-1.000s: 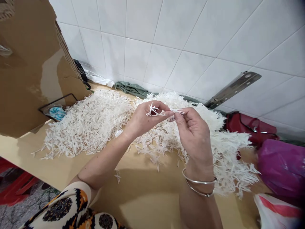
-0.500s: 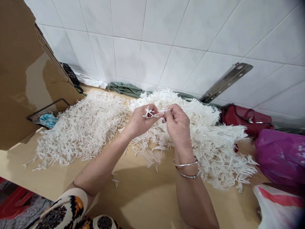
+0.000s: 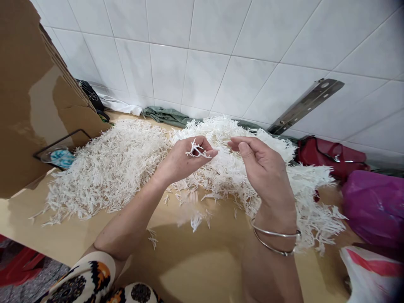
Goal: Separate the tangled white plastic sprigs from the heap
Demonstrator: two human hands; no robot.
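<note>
Now, left hand [image 3: 179, 162]: thumb and fingers closed on the white branched piece [image 3: 197, 150], near the middle of the scene, above the heaps.
White branched piece: held in the left hand, its thin forked tips standing out from the curled fingers.
Right hand [image 3: 268, 172]: thumb and fingertips apart, well to the right of the left hand, above the right heap; two silver bangles [image 3: 277, 233] at the wrist.
Left heap [image 3: 107, 168]: white branched pieces piled on the tabletop [image 3: 189, 265], beside the cardboard [image 3: 22, 97].
Right heap [image 3: 309, 202]: more white pieces, spreading behind and under the hands toward the right.
Near edge of the heaps: a few loose pieces [image 3: 152, 238] on the tabletop and a blurred white cluster [image 3: 191, 210].
Far side: green cloth [image 3: 167, 117] and white cloth [image 3: 118, 104] along the tiled wall [image 3: 205, 33]; a metal strip [image 3: 306, 107] slants in front of the tiles.
Right side: red bag [image 3: 331, 155], purple bag [image 3: 375, 206] nearer, white-and-red bag [image 3: 372, 273] nearest.
</note>
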